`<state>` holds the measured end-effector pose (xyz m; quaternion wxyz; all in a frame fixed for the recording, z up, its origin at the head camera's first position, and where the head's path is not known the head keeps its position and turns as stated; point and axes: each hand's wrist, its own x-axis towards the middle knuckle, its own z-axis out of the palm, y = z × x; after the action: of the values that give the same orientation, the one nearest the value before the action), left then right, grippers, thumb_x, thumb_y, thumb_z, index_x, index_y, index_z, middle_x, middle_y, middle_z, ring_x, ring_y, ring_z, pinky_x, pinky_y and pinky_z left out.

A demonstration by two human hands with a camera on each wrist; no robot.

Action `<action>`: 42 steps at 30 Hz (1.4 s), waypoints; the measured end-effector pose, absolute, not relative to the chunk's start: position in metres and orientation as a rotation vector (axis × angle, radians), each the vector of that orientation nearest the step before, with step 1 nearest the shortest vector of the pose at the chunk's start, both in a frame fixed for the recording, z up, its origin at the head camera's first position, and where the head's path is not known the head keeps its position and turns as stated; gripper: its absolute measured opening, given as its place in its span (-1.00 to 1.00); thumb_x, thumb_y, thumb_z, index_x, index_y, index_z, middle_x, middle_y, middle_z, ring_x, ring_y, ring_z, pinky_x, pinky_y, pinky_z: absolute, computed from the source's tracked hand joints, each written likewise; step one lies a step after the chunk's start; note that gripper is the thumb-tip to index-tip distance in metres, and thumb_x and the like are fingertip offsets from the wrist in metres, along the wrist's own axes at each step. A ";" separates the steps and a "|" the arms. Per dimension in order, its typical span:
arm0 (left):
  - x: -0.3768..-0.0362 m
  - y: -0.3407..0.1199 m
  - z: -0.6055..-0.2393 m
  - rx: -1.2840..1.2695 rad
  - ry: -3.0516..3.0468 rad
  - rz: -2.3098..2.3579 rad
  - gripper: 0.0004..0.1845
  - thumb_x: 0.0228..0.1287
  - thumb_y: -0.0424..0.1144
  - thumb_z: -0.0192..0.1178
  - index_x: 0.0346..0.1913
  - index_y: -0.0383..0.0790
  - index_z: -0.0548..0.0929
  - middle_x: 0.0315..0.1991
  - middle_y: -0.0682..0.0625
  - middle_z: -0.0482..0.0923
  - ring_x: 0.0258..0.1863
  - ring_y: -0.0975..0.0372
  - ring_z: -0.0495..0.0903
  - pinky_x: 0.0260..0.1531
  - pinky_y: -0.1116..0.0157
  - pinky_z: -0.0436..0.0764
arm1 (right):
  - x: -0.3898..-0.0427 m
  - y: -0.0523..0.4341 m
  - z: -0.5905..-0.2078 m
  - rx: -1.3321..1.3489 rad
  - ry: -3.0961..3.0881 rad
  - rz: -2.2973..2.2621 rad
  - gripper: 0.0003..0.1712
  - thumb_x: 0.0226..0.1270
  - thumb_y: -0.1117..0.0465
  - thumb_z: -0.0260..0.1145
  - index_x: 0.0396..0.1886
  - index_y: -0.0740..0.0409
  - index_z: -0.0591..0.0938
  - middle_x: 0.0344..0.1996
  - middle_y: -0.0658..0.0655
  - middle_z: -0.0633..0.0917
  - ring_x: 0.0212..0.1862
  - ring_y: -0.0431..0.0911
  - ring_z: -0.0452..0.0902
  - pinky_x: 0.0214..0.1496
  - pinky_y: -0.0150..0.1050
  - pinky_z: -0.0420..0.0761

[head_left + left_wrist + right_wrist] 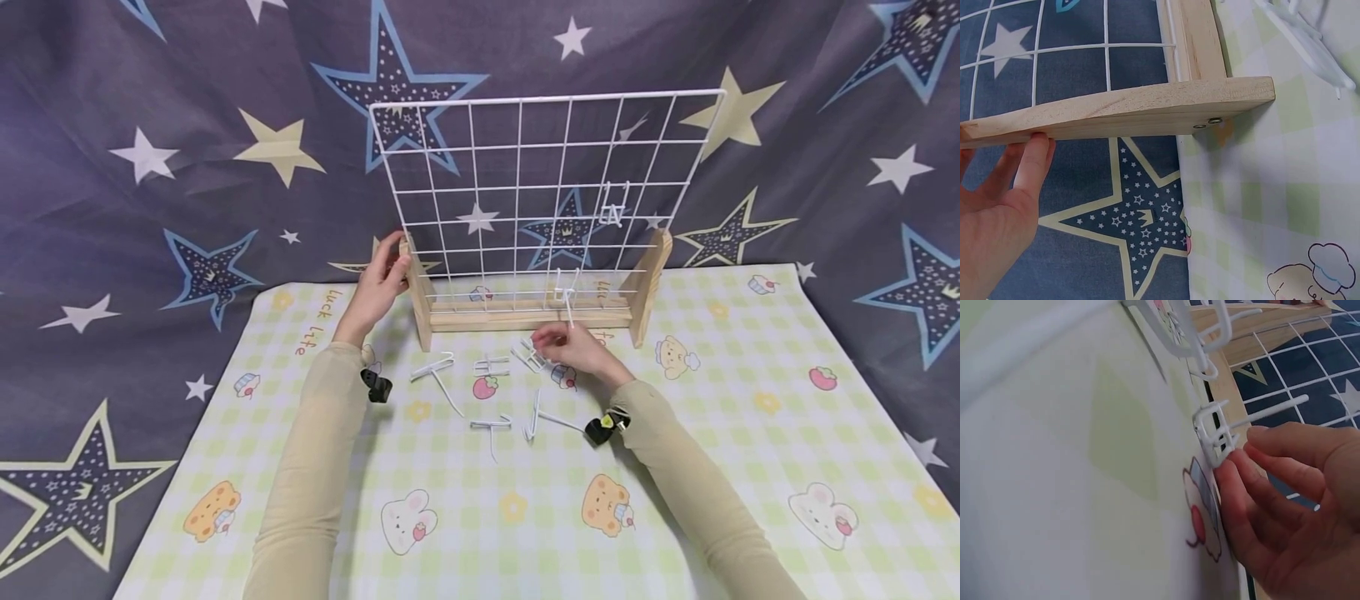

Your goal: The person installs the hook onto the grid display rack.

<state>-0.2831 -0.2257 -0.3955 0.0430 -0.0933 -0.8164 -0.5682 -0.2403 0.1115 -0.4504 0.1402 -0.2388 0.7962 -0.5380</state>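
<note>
A white wire grid (517, 185) stands upright in a wooden base (525, 319). My left hand (378, 283) is at its left wooden side post (422, 308), thumb in front and fingers around the outer side; in the left wrist view those fingers (1034, 162) meet the board's face. My right hand (573, 346) is low in front of the base, fingertips right at the edge of a small white wire hook (1215, 434) on the cloth. Thumb and fingers stand apart beside its peg. Two white hooks hang on the grid, one higher (613, 214), one lower (566, 293).
Another short hook (491, 367) lies left of the right hand. Long-pegged hooks lie nearer the front: one at left (435, 367), one in the middle (491, 424), one at right (536, 415). A checked tablecloth (517, 550) covers the table; a star-patterned curtain (225, 75) hangs behind.
</note>
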 end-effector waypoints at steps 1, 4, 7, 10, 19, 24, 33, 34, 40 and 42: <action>-0.283 -0.226 -0.395 -0.289 -2.496 -1.737 -0.43 0.53 -0.06 -0.11 0.51 0.00 0.10 0.15 -0.29 0.35 0.15 -0.02 0.42 0.15 0.12 0.52 | -0.240 0.110 -0.450 -0.695 2.308 -1.543 -0.69 0.16 0.61 0.23 -0.07 0.66 0.51 -0.20 0.56 0.59 -0.16 0.38 0.52 -0.20 -0.24 0.64; -0.284 -0.225 -0.396 -0.293 -2.497 -1.738 -0.43 0.53 -0.07 -0.11 0.51 0.00 0.11 0.15 -0.30 0.35 0.15 -0.03 0.41 0.15 0.11 0.51 | -0.244 0.108 -0.459 -0.721 2.336 -1.509 -0.71 0.12 0.62 0.25 -0.11 0.63 0.54 -0.25 0.50 0.62 -0.19 0.28 0.56 -0.21 -0.26 0.62; -0.284 -0.225 -0.395 -0.297 -2.503 -1.739 -0.43 0.53 -0.07 -0.11 0.52 0.01 0.09 0.16 -0.30 0.34 0.16 -0.03 0.40 0.16 0.10 0.50 | -0.252 0.107 -0.474 -0.736 2.353 -1.484 -0.73 0.10 0.60 0.29 -0.14 0.58 0.57 -0.31 0.40 0.65 -0.26 0.12 0.58 -0.26 -0.34 0.60; -0.279 -0.222 -0.387 -0.292 -2.509 -1.761 -0.43 0.55 -0.11 -0.12 0.52 -0.03 0.08 0.17 -0.33 0.32 0.17 -0.05 0.39 0.18 0.09 0.48 | -0.255 0.105 -0.478 -0.747 2.350 -1.470 -0.73 0.10 0.59 0.32 -0.15 0.56 0.58 -0.33 0.37 0.66 -0.29 0.07 0.59 -0.30 -0.40 0.58; -0.270 -0.217 -0.372 -0.284 -2.518 -1.795 -0.44 0.55 -0.20 -0.13 0.52 -0.14 0.06 0.21 -0.38 0.30 0.20 -0.10 0.36 0.19 0.05 0.46 | -0.256 0.102 -0.484 -0.792 2.330 -1.477 -0.76 0.09 0.61 0.32 -0.19 0.55 0.60 -0.36 0.36 0.67 -0.29 0.15 0.59 -0.30 -0.36 0.60; -0.262 -0.214 -0.364 -0.279 -2.529 -1.785 -0.45 0.56 -0.24 -0.14 0.51 -0.21 0.05 0.21 -0.41 0.29 0.20 -0.12 0.36 0.19 0.04 0.47 | -0.252 0.099 -0.485 -0.771 2.328 -1.426 -0.74 0.12 0.55 0.32 -0.14 0.46 0.62 -0.36 0.22 0.68 -0.30 -0.02 0.57 -0.25 -0.34 0.58; -0.263 -0.215 -0.367 -0.282 -2.504 -1.806 -0.45 0.56 -0.25 -0.14 0.51 -0.22 0.06 0.21 -0.42 0.28 0.18 -0.13 0.37 0.18 0.01 0.46 | -0.247 0.096 -0.487 -0.796 2.311 -1.459 -0.73 0.09 0.55 0.30 -0.15 0.47 0.63 -0.39 0.18 0.65 -0.33 -0.10 0.51 -0.24 -0.33 0.56; -0.263 -0.215 -0.367 -0.283 -2.504 -1.805 -0.45 0.56 -0.25 -0.14 0.51 -0.22 0.06 0.21 -0.42 0.28 0.18 -0.13 0.37 0.18 0.01 0.47 | -0.246 0.095 -0.487 -0.796 2.312 -1.464 -0.73 0.09 0.56 0.30 -0.16 0.46 0.64 -0.39 0.17 0.65 -0.33 -0.10 0.51 -0.24 -0.33 0.55; -0.264 -0.215 -0.367 -0.281 -2.500 -1.814 -0.45 0.56 -0.25 -0.14 0.51 -0.21 0.06 0.18 -0.40 0.29 0.17 -0.11 0.37 0.18 0.02 0.47 | -0.245 0.095 -0.490 -0.792 2.335 -1.486 -0.73 0.08 0.55 0.30 -0.16 0.42 0.65 -0.36 0.18 0.66 -0.29 -0.08 0.52 -0.17 -0.32 0.56; -0.264 -0.214 -0.367 -0.286 -2.493 -1.824 -0.45 0.56 -0.26 -0.14 0.51 -0.22 0.05 0.16 -0.40 0.29 0.16 -0.12 0.37 0.18 0.01 0.47 | -0.244 0.095 -0.491 -0.791 2.341 -1.488 -0.73 0.10 0.56 0.29 -0.15 0.41 0.64 -0.34 0.21 0.66 -0.26 -0.06 0.53 -0.15 -0.32 0.56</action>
<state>-0.2639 -0.2145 -0.3674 0.0200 -0.0921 -0.8035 -0.5879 -0.2445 0.0948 -0.4907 0.1281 -0.2721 0.8049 -0.5116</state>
